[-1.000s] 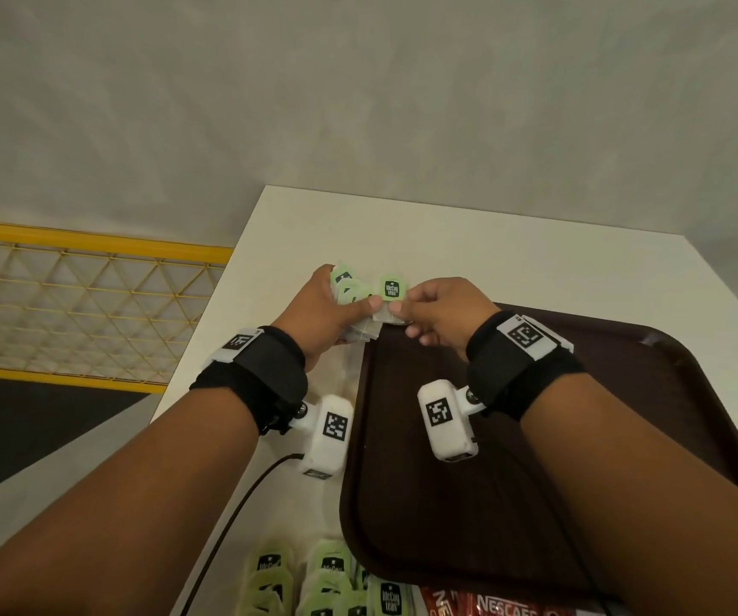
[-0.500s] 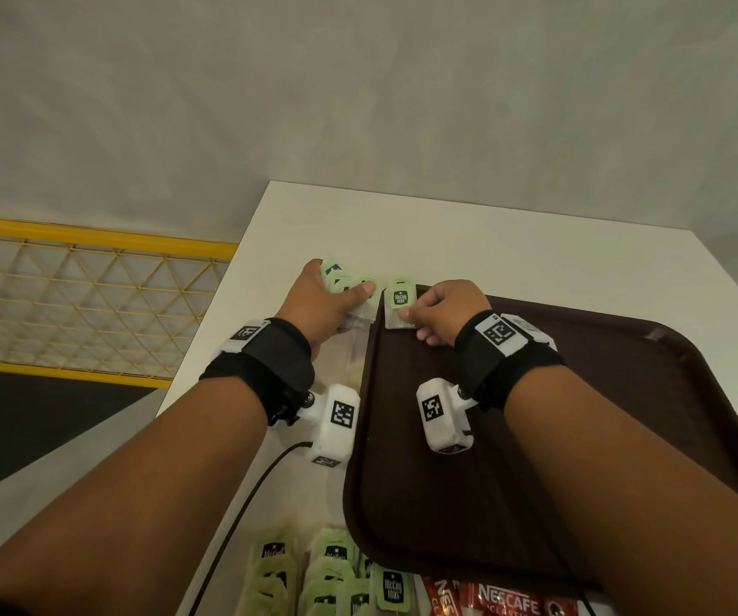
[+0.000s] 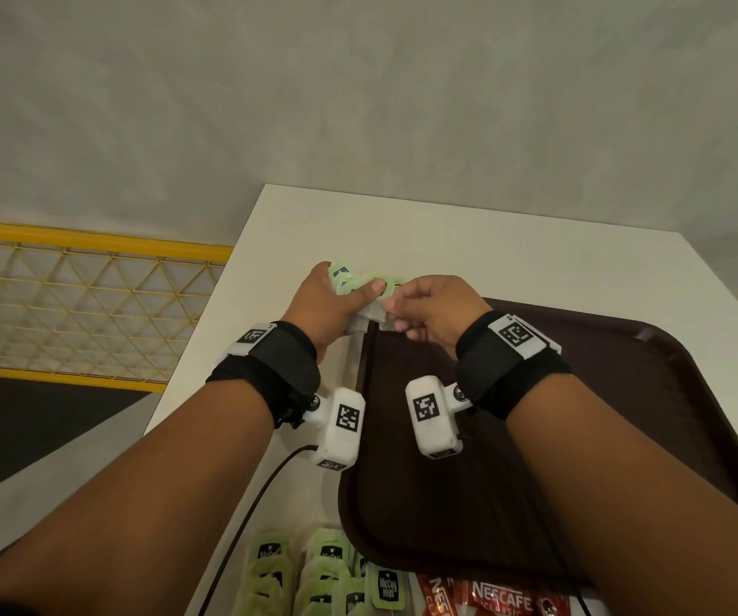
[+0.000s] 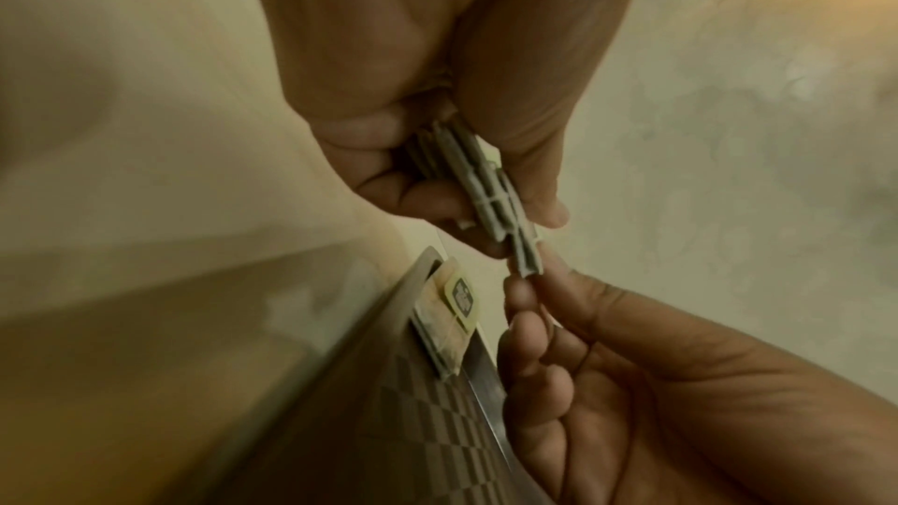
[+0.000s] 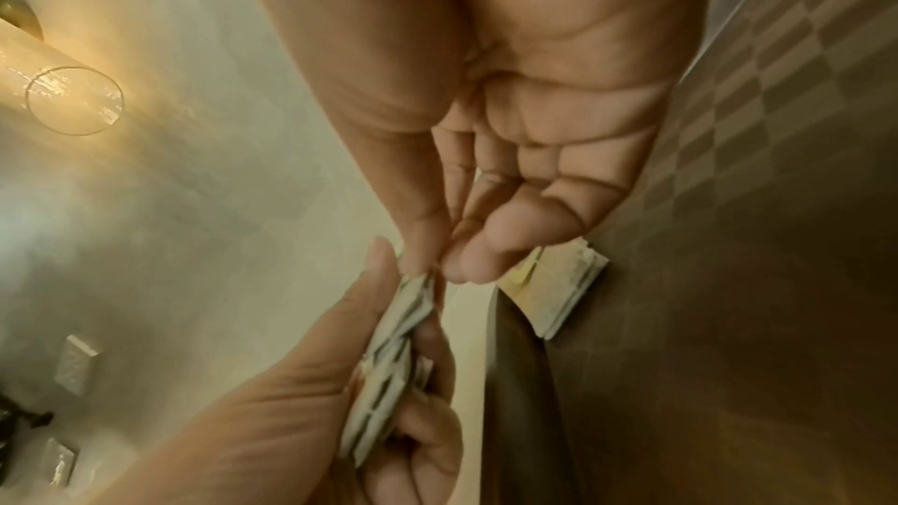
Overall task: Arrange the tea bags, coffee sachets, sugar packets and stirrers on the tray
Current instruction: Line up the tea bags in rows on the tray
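With your left hand [image 3: 320, 304] gripping the fanned stack of tea bags [image 4: 491, 191] above the tray [image 3: 651, 393]'s far-left corner, let your right hand [image 3: 429, 313] pinch only the outermost bag, laying it beside the tea bag already down [image 4: 449, 315].

The tea bags [image 3: 360, 289] pinched between both hands look like matt paper with pale green card tags, above a dark brown plastic tray [image 3: 651, 420] with a faintly glossy rim, beside the smooth matt white table [image 3: 469, 255].
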Tool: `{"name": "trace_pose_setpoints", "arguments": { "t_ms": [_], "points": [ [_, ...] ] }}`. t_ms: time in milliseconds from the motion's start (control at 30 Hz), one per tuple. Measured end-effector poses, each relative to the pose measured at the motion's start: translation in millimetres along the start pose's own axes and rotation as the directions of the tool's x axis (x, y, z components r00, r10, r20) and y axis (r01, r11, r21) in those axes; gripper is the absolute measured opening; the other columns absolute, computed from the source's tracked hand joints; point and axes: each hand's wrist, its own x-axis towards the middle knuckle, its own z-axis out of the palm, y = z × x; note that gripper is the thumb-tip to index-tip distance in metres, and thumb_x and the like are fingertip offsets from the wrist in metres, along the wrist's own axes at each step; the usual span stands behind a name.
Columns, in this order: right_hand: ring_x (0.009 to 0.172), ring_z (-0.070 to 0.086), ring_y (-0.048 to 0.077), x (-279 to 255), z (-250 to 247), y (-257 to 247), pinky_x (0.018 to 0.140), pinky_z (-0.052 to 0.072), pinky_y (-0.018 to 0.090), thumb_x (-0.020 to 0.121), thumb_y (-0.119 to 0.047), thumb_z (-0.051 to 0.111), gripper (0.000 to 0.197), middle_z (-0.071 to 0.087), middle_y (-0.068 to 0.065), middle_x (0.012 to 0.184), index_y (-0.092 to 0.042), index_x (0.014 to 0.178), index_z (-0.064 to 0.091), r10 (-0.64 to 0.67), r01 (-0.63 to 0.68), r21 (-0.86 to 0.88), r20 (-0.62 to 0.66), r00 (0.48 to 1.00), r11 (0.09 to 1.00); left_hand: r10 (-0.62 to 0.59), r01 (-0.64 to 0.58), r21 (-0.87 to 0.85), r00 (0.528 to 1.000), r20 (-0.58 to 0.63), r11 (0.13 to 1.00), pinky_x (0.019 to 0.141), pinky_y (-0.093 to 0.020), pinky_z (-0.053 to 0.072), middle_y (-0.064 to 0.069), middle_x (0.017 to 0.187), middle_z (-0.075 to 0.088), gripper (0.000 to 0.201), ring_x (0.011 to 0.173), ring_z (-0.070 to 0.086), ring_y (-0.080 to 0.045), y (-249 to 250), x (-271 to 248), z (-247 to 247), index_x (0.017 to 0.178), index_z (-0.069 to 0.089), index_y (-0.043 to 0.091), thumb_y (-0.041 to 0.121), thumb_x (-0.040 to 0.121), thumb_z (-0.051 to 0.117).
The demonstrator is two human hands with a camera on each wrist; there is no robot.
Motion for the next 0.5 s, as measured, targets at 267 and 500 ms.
{"name": "trace_pose_setpoints", "arguments": {
  "t_ms": [267, 500],
  "points": [
    [0.059, 0.068, 0.014, 2, -6, 7, 0.049, 0.051, 0.02, 0.088, -0.009, 0.069, 0.012, 0.071, 0.012, 0.077, -0.012, 0.085, 0.057, 0.093, -0.091, 0.124, -0.012, 0.996, 0.988, -0.081, 0.088, -0.014, 0.956, 0.281, 0.996, 0.075, -0.028, 0.058, -0.017, 0.119, 0.067, 0.032, 0.096, 0.07, -0.022, 11, -7, -5, 0.124, 0.053, 0.002, -0.006, 0.094, 0.048],
    [0.054, 0.061, 0.01, 0, -16, 9, 0.049, 0.048, 0.02, 0.088, -0.008, 0.068, 0.009, 0.066, 0.008, 0.073, -0.008, 0.095, 0.062, 0.139, -0.137, -0.12, 0.007, 0.99, 0.983, -0.124, 0.123, 0.016, 0.981, 0.152, 0.992, 0.076, -0.033, 0.062, -0.017, 0.12, 0.064, 0.037, 0.102, 0.069, -0.027, 7, -8, -19, 0.123, 0.044, 0.006, -0.009, 0.092, 0.057]
  ]
}}
